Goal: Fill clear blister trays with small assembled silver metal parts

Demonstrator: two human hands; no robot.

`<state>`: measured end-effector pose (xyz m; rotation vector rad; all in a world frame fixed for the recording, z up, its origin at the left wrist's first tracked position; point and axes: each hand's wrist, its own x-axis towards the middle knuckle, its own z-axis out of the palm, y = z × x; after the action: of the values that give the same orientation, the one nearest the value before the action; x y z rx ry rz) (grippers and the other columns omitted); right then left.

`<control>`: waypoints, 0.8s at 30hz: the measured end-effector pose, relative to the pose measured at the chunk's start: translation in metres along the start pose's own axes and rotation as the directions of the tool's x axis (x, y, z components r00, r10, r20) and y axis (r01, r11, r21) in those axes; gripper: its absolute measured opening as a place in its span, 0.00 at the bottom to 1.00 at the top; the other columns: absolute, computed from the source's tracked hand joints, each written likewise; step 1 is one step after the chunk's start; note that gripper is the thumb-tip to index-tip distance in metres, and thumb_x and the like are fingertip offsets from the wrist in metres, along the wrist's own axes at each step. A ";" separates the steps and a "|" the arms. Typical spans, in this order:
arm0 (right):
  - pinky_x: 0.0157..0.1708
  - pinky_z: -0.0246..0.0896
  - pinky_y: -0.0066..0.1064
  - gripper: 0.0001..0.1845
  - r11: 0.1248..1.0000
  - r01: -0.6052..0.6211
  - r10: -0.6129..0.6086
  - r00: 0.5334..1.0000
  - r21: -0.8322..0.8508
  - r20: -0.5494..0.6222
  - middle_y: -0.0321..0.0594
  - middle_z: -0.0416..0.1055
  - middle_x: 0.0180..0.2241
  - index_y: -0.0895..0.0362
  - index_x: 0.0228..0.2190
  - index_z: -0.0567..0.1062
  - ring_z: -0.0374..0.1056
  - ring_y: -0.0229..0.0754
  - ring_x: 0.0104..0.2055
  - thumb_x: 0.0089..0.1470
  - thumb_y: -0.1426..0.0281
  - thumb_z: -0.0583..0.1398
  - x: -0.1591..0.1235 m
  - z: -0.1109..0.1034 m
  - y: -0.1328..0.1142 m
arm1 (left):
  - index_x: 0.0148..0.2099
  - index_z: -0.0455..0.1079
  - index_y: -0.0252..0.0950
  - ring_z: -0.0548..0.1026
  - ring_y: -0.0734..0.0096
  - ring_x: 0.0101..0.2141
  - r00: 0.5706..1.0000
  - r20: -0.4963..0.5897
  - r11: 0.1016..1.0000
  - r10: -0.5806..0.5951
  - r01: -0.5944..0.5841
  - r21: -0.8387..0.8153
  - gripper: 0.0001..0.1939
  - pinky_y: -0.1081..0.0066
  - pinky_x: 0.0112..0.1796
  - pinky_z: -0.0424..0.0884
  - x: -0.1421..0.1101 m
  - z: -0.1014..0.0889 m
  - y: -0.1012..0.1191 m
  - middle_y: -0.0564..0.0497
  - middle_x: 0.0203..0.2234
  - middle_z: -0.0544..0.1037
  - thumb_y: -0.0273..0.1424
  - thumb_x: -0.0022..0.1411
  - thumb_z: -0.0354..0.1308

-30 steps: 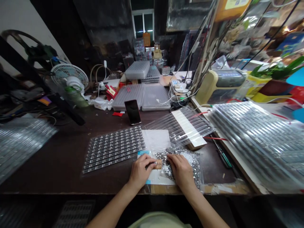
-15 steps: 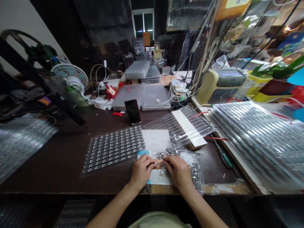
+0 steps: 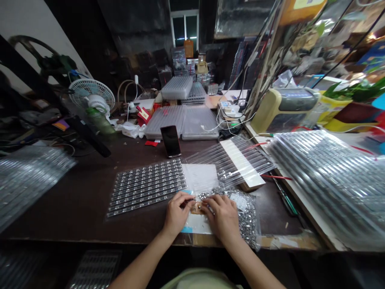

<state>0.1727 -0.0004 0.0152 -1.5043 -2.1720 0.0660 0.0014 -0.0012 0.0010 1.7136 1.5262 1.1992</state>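
Note:
My left hand (image 3: 177,212) and my right hand (image 3: 222,214) meet over a small brown block (image 3: 197,208) near the table's front edge. Thumb and fingers of each hand are pinched together at the block; whatever small piece they hold is too small to name. Under and right of my right hand spreads a clear bag of small shiny metal parts (image 3: 251,218). A white sheet with blue corners (image 3: 200,225) lies beneath the block. Left of my hands is a clear tray filled with rows of small metal pieces (image 3: 147,184).
Behind my hands lies a clear ribbed tray (image 3: 210,160) with a white strip (image 3: 242,162) across it. A phone (image 3: 170,141) stands upright beyond. Stacked clear trays (image 3: 331,180) fill the right; more trays (image 3: 30,176) lie left. A green-handled screwdriver (image 3: 290,204) rests at right.
My fingers have shifted slightly over the brown block, and my right fingers now reach across its right end. The whole view has moved a little.

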 end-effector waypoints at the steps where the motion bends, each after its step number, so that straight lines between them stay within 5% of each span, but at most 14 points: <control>1: 0.36 0.48 0.35 0.04 0.999 -0.017 0.017 1.000 -0.044 -0.007 0.38 0.70 0.31 0.50 0.30 0.76 0.60 0.44 0.37 0.53 0.64 0.61 -0.001 -0.003 0.002 | 0.37 0.76 0.36 0.74 0.69 0.33 1.000 0.000 1.000 -0.003 0.003 0.001 0.08 0.70 0.33 0.70 0.000 0.000 0.000 0.48 0.32 0.76 0.31 0.60 0.56; 9: 0.34 0.47 0.35 0.06 0.980 0.048 -0.036 0.997 -0.193 0.064 0.40 0.68 0.29 0.54 0.26 0.71 0.59 0.45 0.35 0.54 0.69 0.59 -0.003 -0.001 0.011 | 0.37 0.76 0.38 0.74 0.69 0.33 0.995 0.101 0.997 0.000 -0.007 0.073 0.06 0.71 0.34 0.70 0.005 0.004 0.015 0.49 0.32 0.76 0.29 0.59 0.58; 16: 0.35 0.50 0.32 0.10 0.999 0.003 0.001 0.996 0.040 -0.093 0.40 0.68 0.30 0.57 0.33 0.69 0.62 0.42 0.35 0.61 0.71 0.49 -0.008 0.007 0.020 | 0.38 0.77 0.41 0.73 0.67 0.36 0.977 0.189 0.977 0.104 -0.135 0.162 0.06 0.68 0.39 0.69 0.000 0.020 0.023 0.50 0.31 0.76 0.27 0.57 0.60; 24: 0.37 0.52 0.33 0.13 0.996 0.006 0.002 0.995 0.087 -0.095 0.41 0.70 0.32 0.56 0.38 0.71 0.62 0.42 0.37 0.62 0.70 0.48 -0.008 0.007 0.020 | 0.36 0.77 0.39 0.73 0.68 0.35 0.974 0.195 0.976 0.112 -0.145 0.162 0.05 0.69 0.38 0.68 0.000 0.021 0.017 0.50 0.30 0.76 0.26 0.57 0.61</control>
<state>0.1894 0.0014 0.0001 -1.4270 -2.0687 0.0862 0.0285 -0.0016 0.0061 2.0073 1.4628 0.9584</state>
